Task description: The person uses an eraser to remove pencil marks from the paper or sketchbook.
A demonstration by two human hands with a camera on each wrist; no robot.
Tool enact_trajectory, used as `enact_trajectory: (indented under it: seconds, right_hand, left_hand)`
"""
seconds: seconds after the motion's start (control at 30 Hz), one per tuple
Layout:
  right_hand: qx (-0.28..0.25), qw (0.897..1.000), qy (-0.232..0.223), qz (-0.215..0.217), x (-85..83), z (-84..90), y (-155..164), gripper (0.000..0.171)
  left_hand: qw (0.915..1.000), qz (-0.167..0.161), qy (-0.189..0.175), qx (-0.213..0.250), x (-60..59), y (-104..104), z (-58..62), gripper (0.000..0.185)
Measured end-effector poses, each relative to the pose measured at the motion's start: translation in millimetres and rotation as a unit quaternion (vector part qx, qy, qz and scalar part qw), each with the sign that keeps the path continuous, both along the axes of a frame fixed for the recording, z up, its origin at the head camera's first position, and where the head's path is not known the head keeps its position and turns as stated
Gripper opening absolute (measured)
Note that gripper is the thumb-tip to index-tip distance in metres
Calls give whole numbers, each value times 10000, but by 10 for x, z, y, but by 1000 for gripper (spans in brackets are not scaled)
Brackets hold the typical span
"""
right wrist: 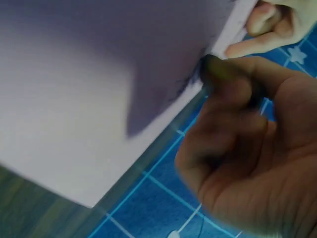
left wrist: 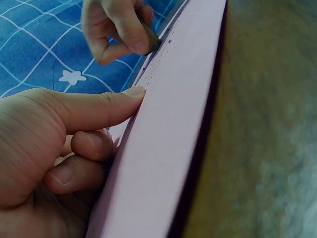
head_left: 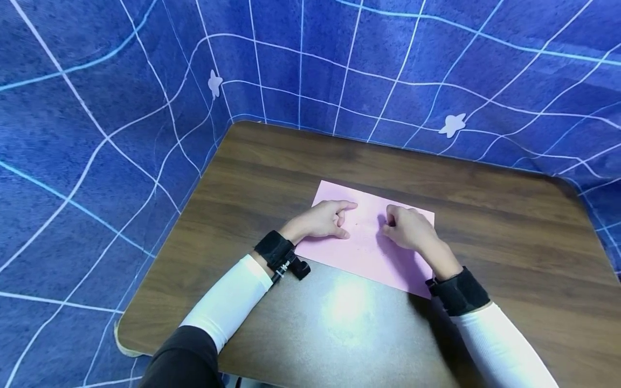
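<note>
A pink sheet of paper (head_left: 368, 249) lies flat on the brown table (head_left: 509, 242). My left hand (head_left: 324, 220) rests on the sheet's left part; in the left wrist view its straight thumb (left wrist: 99, 106) presses the paper (left wrist: 168, 148) while two fingers curl under. My right hand (head_left: 408, 229) sits on the right part of the sheet. Its fingertips pinch a small dark stub (left wrist: 150, 40) against the paper, seen blurred in the right wrist view (right wrist: 220, 72). I cannot tell what the stub is.
A blue cloth with a white grid and small white stars (head_left: 97, 134) surrounds the table at the back and the left. A bright glare patch (head_left: 346, 302) lies on the near tabletop. Both wrists wear black straps.
</note>
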State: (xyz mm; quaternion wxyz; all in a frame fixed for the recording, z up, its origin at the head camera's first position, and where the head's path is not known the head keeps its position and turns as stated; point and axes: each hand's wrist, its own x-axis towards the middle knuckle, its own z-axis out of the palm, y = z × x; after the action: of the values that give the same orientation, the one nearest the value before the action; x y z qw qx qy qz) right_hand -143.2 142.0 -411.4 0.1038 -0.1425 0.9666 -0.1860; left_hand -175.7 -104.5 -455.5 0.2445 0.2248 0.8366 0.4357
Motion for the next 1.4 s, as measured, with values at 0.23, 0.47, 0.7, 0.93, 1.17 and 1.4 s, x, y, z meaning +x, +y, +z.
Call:
enact_trajectory:
  seconds: [0.23,0.47,0.7,0.93,1.17,1.4]
  right_hand:
    - [-455,9968,-144,637,60,-30,-294,17]
    - [-600,9969,-374,350,48,-123,-182,20]
    - [-420,9983,-412,49,27,-84,150,22]
    - [-214,9988,-397,-171,49,-31,323,17]
    - [-225,9986,-458,-137,119,-6,365,15]
    - [-978,9930,-620,-220,68,40,357,15]
  left_hand:
    - [10000,-28,76,-17,0,-36,-3,83]
    - [10000,-42,72,-13,13,-26,-2,83]
    - [9999,-17,101,-6,6,-6,23,82]
    - [10000,20,73,7,1,2,38,83]
    - [9999,-9,80,-80,3,4,3,82]
    - [10000,-30,63,-26,20,19,15,82]
